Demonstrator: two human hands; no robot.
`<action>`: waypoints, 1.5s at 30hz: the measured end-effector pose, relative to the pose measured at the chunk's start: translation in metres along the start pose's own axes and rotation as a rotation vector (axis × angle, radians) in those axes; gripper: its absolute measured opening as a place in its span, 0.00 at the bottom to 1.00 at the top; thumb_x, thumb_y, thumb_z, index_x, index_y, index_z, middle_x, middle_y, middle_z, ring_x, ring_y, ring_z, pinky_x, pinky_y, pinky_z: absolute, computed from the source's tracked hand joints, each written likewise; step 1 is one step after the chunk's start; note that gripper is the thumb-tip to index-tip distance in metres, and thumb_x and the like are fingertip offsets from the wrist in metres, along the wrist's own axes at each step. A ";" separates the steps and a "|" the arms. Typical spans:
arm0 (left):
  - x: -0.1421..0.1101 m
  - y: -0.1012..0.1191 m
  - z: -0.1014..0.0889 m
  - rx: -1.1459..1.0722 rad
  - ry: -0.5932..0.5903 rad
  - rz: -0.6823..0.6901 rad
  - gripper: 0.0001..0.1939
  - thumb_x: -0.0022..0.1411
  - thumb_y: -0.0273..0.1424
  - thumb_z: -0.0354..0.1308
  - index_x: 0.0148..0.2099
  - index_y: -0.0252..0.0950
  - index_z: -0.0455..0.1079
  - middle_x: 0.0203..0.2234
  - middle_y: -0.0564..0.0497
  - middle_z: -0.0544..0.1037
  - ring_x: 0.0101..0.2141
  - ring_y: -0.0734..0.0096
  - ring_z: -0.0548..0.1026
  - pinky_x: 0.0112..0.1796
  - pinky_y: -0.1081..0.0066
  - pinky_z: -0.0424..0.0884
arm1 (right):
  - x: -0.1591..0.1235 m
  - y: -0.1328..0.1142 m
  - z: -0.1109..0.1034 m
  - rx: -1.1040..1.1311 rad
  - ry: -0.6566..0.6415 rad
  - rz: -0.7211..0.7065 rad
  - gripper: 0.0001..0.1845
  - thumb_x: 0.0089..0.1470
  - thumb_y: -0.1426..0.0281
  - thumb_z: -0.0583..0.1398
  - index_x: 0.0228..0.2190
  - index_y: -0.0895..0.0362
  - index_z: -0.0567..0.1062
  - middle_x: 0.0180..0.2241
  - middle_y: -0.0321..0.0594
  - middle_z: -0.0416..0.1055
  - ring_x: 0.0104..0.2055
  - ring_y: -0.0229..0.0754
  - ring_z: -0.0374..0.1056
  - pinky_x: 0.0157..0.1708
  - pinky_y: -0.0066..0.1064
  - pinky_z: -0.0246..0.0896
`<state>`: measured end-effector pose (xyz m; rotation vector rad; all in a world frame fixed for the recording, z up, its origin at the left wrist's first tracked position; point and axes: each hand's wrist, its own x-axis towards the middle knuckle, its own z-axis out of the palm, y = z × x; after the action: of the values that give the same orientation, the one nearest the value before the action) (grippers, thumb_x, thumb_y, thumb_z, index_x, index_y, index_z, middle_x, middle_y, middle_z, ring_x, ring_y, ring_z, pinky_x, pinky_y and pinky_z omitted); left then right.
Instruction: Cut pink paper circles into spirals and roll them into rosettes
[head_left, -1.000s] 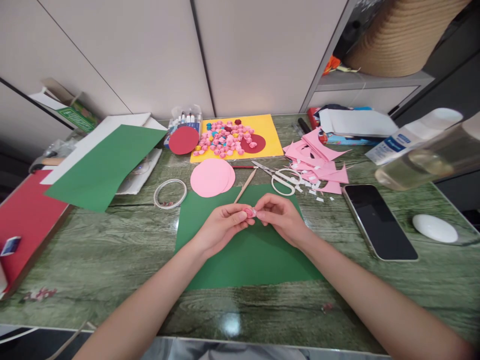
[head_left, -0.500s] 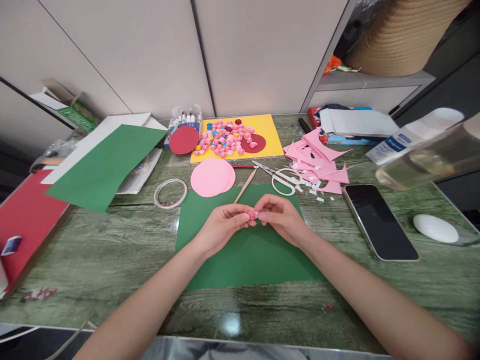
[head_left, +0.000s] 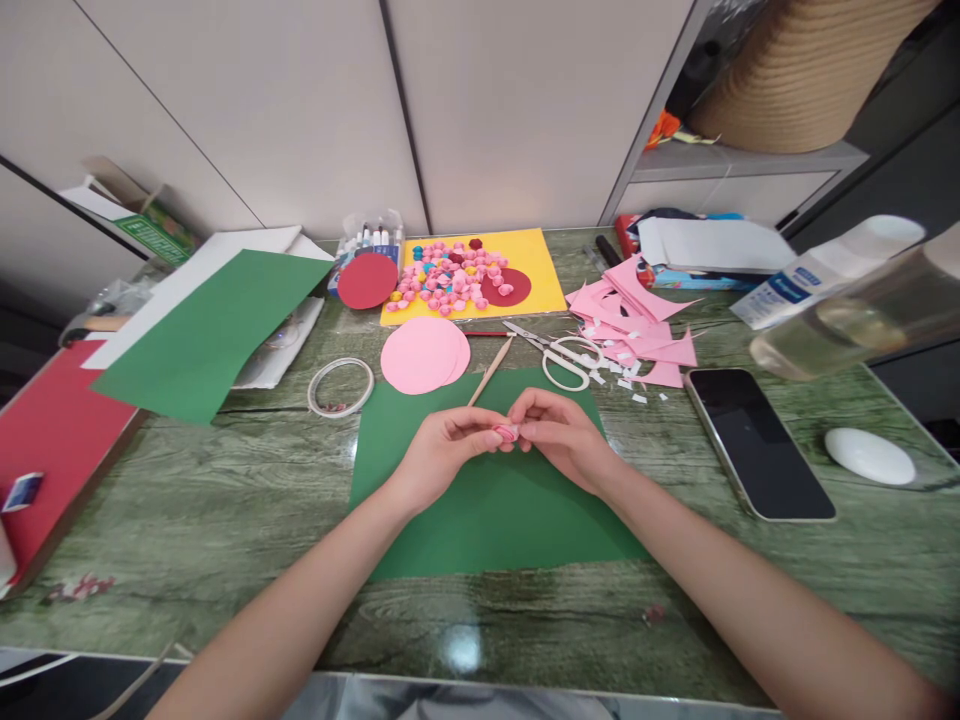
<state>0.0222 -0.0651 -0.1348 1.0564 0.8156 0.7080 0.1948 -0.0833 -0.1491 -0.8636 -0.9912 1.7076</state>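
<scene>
Table [head_left: 225, 500] first: green-grained top, glossy. On it, before the person, a green sheet [head_left: 495, 525] lying flat; beyond, a yellow sheet [head_left: 534, 258] loaded with small rolled paper buds [head_left: 450, 285]. Left hand [head_left: 431, 460] and right hand [head_left: 568, 440] meet above the green sheet. Phone [head_left: 759, 440] to their right, screen dark. Pink circles [head_left: 420, 355], overlapping, near the scissors [head_left: 549, 346]. Smallest, a pink paper roll [head_left: 508, 432], raised between the hands: left thumb and fingers pinching it, right fingertips pressed together on its right end.
</scene>
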 end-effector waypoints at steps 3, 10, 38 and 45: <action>0.000 0.000 0.000 -0.008 0.015 -0.005 0.07 0.50 0.30 0.62 0.33 0.33 0.74 0.27 0.50 0.77 0.30 0.74 0.73 0.36 0.72 0.66 | 0.000 0.001 0.000 -0.002 0.000 -0.002 0.05 0.43 0.75 0.62 0.26 0.57 0.71 0.26 0.36 0.69 0.29 0.36 0.66 0.26 0.27 0.57; 0.001 -0.001 0.000 -0.016 0.000 -0.003 0.06 0.51 0.29 0.62 0.34 0.34 0.74 0.27 0.51 0.77 0.30 0.75 0.73 0.36 0.73 0.66 | 0.001 0.000 0.000 -0.002 0.000 -0.006 0.05 0.43 0.75 0.62 0.26 0.57 0.71 0.26 0.36 0.69 0.29 0.36 0.66 0.26 0.26 0.57; 0.002 -0.002 0.000 0.008 0.033 0.047 0.06 0.51 0.29 0.61 0.34 0.34 0.74 0.27 0.51 0.78 0.30 0.73 0.74 0.36 0.73 0.68 | 0.000 0.000 0.002 0.021 -0.007 0.001 0.06 0.43 0.75 0.62 0.28 0.57 0.71 0.27 0.36 0.68 0.30 0.36 0.65 0.28 0.26 0.57; 0.001 -0.004 -0.001 -0.036 0.010 0.049 0.05 0.52 0.27 0.61 0.34 0.34 0.75 0.27 0.52 0.77 0.30 0.76 0.73 0.36 0.74 0.66 | 0.001 0.001 0.001 0.004 0.003 -0.011 0.07 0.43 0.74 0.63 0.28 0.57 0.71 0.28 0.36 0.68 0.30 0.35 0.65 0.27 0.25 0.58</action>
<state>0.0223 -0.0649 -0.1390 1.0446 0.7848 0.7675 0.1930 -0.0833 -0.1494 -0.8564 -0.9879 1.6983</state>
